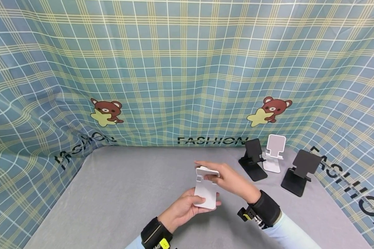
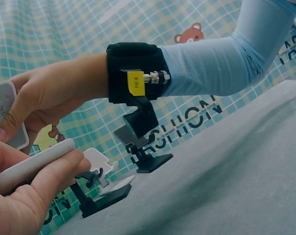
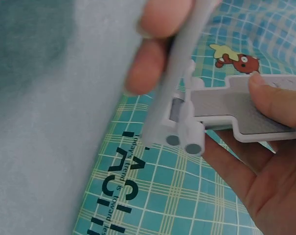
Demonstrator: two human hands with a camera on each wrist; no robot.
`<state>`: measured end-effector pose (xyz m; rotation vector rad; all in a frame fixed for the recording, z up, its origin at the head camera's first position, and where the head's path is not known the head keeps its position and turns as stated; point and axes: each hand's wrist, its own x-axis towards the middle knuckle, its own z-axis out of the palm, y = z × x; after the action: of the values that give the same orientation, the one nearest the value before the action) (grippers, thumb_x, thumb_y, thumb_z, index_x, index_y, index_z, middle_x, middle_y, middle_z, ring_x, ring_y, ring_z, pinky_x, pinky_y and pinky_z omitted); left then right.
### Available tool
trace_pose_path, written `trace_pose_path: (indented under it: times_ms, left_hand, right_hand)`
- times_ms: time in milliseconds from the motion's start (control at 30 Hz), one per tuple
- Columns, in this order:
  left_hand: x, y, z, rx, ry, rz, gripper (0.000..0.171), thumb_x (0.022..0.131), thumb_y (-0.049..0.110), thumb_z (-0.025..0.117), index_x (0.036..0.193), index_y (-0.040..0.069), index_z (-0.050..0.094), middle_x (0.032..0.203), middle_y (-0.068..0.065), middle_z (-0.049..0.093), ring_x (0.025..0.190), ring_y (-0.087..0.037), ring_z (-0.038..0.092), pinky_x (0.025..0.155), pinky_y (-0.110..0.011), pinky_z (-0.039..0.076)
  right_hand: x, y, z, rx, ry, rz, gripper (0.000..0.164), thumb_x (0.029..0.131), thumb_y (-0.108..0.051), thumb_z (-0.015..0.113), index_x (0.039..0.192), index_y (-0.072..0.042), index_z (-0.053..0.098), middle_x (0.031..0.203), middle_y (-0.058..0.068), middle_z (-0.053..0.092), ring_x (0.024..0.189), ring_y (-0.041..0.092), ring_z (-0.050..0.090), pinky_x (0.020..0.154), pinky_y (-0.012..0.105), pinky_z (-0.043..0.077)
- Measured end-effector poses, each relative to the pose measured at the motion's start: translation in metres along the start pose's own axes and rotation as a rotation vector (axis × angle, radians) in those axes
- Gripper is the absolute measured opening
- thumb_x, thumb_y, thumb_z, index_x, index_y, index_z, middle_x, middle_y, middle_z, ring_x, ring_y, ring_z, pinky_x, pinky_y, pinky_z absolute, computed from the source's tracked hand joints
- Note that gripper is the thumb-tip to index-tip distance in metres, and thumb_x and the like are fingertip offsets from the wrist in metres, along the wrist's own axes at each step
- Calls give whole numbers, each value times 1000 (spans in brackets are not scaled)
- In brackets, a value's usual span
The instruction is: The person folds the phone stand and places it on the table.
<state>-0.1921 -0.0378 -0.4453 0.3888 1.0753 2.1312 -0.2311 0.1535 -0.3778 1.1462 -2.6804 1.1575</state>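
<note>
Over the grey table, both hands hold a white folding phone stand (image 1: 205, 193). My left hand (image 1: 184, 209) grips its lower plate from below, thumb on the face and fingertips round the far edge. My right hand (image 1: 232, 178) pinches the upper plate, which is tilted over the lower one. In the right wrist view, the right thumb lies on the grey pad (image 3: 223, 105) of that plate, fingers behind it; the hinge (image 3: 187, 127) shows between the plates. The left wrist view shows the lower plate (image 2: 37, 164) edge-on within the left fingers.
Toward the table's back right stand a black phone stand (image 1: 253, 152), a white one (image 1: 275, 144) and another black one (image 1: 306, 162). A plaid curtain (image 1: 174, 69) with bear prints encloses the grey table (image 1: 121, 186) at the back and sides.
</note>
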Motion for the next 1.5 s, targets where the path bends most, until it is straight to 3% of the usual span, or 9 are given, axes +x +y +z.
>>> trace_pose_path:
  times_ms: [267,367,533,667,833,1000,1233,1367,1500]
  left_hand:
    - [1,-1,-1,23,12,-3,58,90,-7,40,145,-4,23,140,-28,44,122,-42,51,100,-45,44]
    - [2,1,-1,14,14,9,59,90,-8,39,147,-2,21,142,-28,41,123,-43,48,100,-44,45]
    - [4,5,-1,5,53,33,63,90,-10,37,149,0,17,140,-27,42,126,-44,44,101,-43,44]
    - [4,8,-2,19,84,38,61,91,-10,36,148,-4,17,142,-27,40,125,-37,48,101,-44,44]
    - [6,9,-3,45,66,42,59,91,-10,36,147,-8,17,145,-28,35,125,-34,48,102,-43,43]
    - [7,9,-3,47,59,46,59,91,-9,38,146,-9,18,144,-28,36,123,-34,50,102,-43,43]
    - [7,11,-1,65,68,60,60,92,-7,37,148,-5,16,145,-28,34,125,-34,49,102,-43,43]
    - [6,13,0,56,63,61,60,93,-6,37,149,0,17,143,-29,39,124,-35,51,101,-42,44]
    - [5,14,-1,36,39,67,61,92,-6,39,149,1,18,141,-31,39,122,-38,51,102,-42,43]
  right_hand:
    - [-6,0,7,-84,55,-29,43,92,-15,61,130,-35,54,126,-15,60,114,5,57,94,31,51]
    - [-8,1,11,-177,77,-76,43,91,-13,62,129,-32,55,126,-13,61,115,7,57,93,31,51]
    - [-13,5,24,-399,128,-193,67,75,7,69,130,-29,54,129,-10,58,118,12,56,89,35,53]
    - [-15,12,34,-482,148,-283,78,66,8,75,133,-26,52,134,-5,55,125,18,52,95,37,50]
    - [-16,18,41,-511,156,-357,80,61,14,76,129,-23,55,137,0,54,129,21,49,105,38,43]
    - [-17,18,40,-484,155,-362,80,59,17,73,128,-19,56,137,3,54,128,24,49,106,40,41]
    - [-19,-1,27,-451,80,-222,74,65,12,65,131,-20,54,142,5,48,133,27,43,111,51,32]
    - [-26,-15,10,-268,-32,-24,76,75,-8,71,143,-22,41,151,11,32,138,40,28,108,65,24]
    - [-31,-19,-9,17,-169,164,103,72,-33,81,152,-26,17,158,17,8,142,45,10,105,70,19]
